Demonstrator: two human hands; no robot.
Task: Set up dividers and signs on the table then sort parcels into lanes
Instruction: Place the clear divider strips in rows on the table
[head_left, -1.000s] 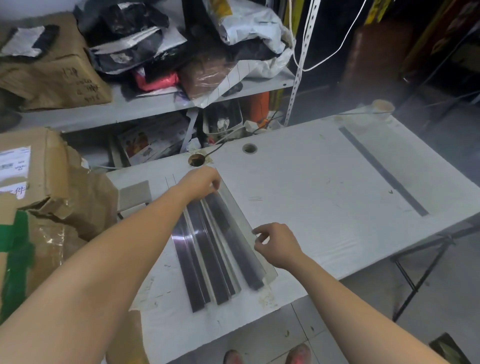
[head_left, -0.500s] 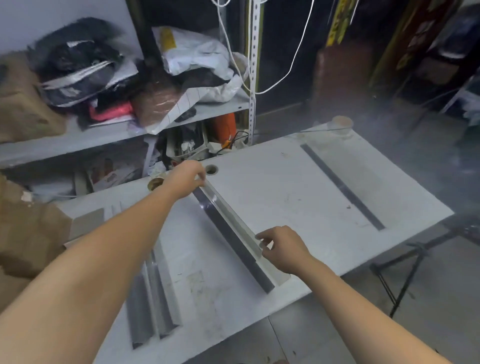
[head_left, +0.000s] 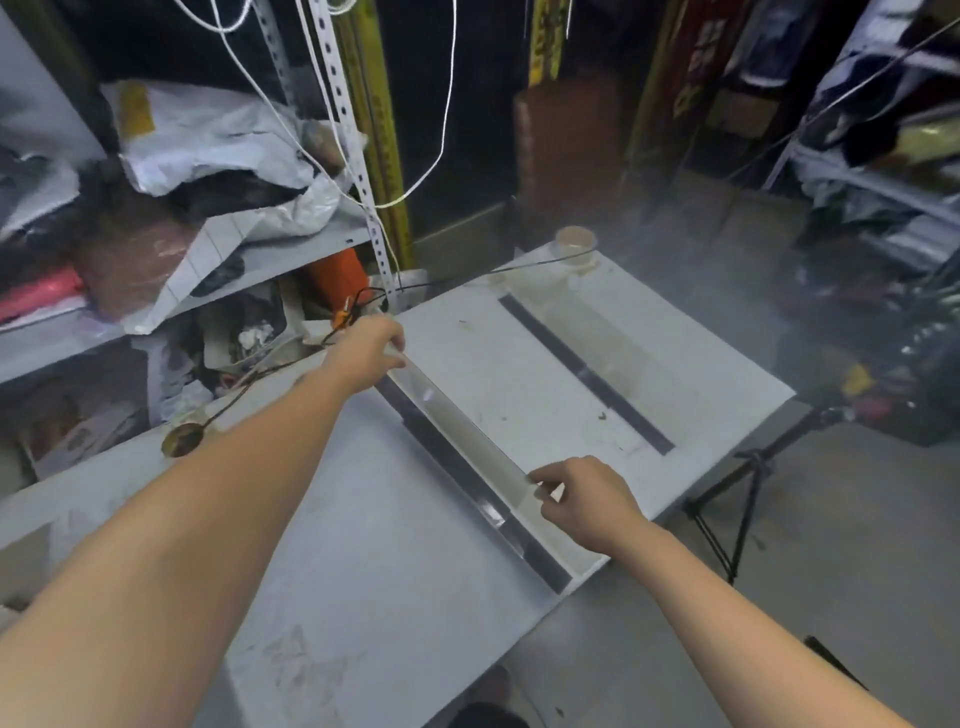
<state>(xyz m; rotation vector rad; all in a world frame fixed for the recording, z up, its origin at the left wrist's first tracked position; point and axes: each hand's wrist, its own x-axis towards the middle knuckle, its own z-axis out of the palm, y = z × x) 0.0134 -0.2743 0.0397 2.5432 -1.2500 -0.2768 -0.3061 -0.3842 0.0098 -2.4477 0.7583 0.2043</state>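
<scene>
Across the middle of the worktop lies a clear divider. The left hand grips its far end and the right hand pinches its near top edge. Divider setup is under way. The next move calls for squaring it parallel to the second divider, then releasing.

Left hand, right hand pinching (arms outstretched).

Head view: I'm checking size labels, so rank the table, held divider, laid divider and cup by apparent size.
1. table
2. held divider
3. laid divider: looks smaller, but it lies farther from the camera, so these two may really match
4. cup
</scene>
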